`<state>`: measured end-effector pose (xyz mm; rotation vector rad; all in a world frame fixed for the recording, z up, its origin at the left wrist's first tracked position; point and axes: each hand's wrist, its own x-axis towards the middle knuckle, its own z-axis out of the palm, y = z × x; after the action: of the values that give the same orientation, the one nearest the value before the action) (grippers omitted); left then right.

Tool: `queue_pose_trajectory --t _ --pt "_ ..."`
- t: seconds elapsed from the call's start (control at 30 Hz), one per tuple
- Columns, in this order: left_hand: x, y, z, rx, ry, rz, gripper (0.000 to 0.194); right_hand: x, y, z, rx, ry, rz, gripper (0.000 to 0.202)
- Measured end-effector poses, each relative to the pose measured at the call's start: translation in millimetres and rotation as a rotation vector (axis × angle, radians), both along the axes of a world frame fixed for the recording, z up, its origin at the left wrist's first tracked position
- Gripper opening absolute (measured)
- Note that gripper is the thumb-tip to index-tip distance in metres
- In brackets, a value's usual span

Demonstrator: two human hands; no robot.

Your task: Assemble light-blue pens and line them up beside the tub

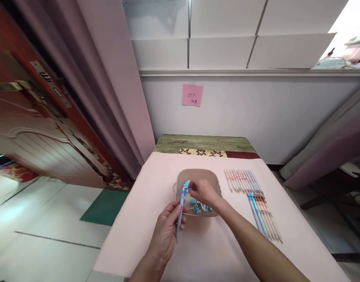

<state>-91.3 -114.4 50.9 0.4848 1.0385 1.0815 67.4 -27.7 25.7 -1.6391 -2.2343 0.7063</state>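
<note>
My left hand (168, 223) grips a light blue pen (180, 215) by its barrel, tip down, in front of a beige plastic bin (216, 184). Over the bin, my right hand (203, 192) is closed in a pinch at the pen's upper end. A small darker blue pen part (188, 189) shows at its fingertips, close to the pen's top; I cannot tell whether it is joined to the pen. Inside the bin lie loose teal, blue and white pen parts (199, 206). The right hand covers some of the bin's contents.
Right of the bin, a row of pale pens (243, 181) lies on the pink-covered table (156, 176). Nearer are blue pens (258, 215) beside brown-topped beige pens (269, 217). A pink note (192, 95) is on the wall behind; a red door (50, 117) stands left.
</note>
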Motion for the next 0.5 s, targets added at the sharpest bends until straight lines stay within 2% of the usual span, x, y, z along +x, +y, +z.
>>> queue_pose_trajectory --t 0.03,0.13,0.2,0.3,0.5 --pt "1 0 0.1 0.004 0.004 -0.016 0.033 8 -2 7.9 -0.009 0.101 -0.014 0.024" --pt "7 1 -0.3 0.019 0.016 -0.058 0.033 30 -10 30.7 -0.137 0.646 -0.048 0.032" --pt "11 2 -0.1 0.026 0.028 -0.073 0.032 38 -16 41.6 -0.212 0.846 -0.046 0.037" --pt "16 0 0.9 0.04 0.045 -0.089 0.031 39 -22 48.3 -0.254 0.972 -0.063 0.037" --pt "18 -6 1.7 0.067 0.046 -0.117 0.029 31 -24 46.6 -0.264 1.069 -0.144 0.036"
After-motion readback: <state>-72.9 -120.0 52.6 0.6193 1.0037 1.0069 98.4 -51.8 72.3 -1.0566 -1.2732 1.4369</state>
